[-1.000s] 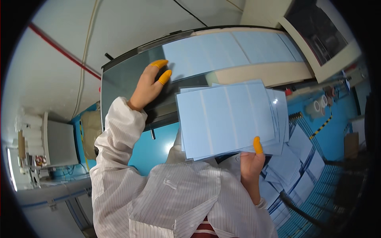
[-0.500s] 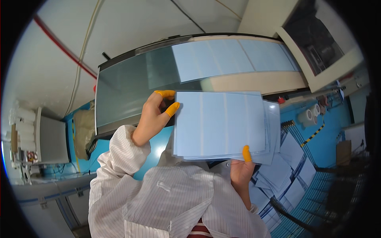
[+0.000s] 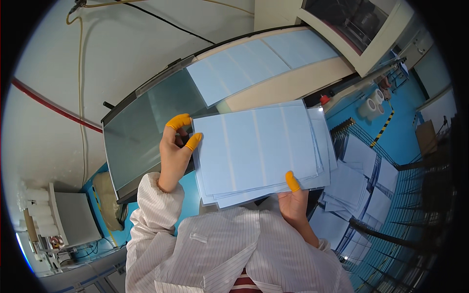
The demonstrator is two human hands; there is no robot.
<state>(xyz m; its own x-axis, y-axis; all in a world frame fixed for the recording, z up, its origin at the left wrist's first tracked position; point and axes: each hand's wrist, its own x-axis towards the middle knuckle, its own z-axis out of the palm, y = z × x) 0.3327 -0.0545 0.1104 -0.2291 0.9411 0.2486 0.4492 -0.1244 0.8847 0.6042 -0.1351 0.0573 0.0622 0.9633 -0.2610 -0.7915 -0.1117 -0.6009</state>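
A fanned stack of light-blue rectangular sheets [image 3: 256, 151] with paler stripes and clear edges is held in front of my chest. My right hand [image 3: 294, 202] grips its near edge, a yellow finger cot on the thumb lying over the top sheet and the other fingers hidden beneath. At the upper left corner is my left hand [image 3: 177, 146], its thumb and index finger in yellow cots. The thumb tip rests on the sheet's edge and the index tip meets the corner, seemingly pinching it. Lower sheets jut out unevenly at the right and near sides.
Beyond the stack runs a conveyor-like bench [image 3: 151, 132], with more light-blue sheets [image 3: 239, 68] laid along it toward a white machine [image 3: 364, 63]. A red button [image 3: 325, 99] sits at its edge. At right, a black wire rack [image 3: 391, 215] holds loose sheets [image 3: 347, 185].
The view has turned, so the bench and stack now look tilted. Both hands still hold the stack, which appears slightly further left, its sheets fanned a little more at the lower left.
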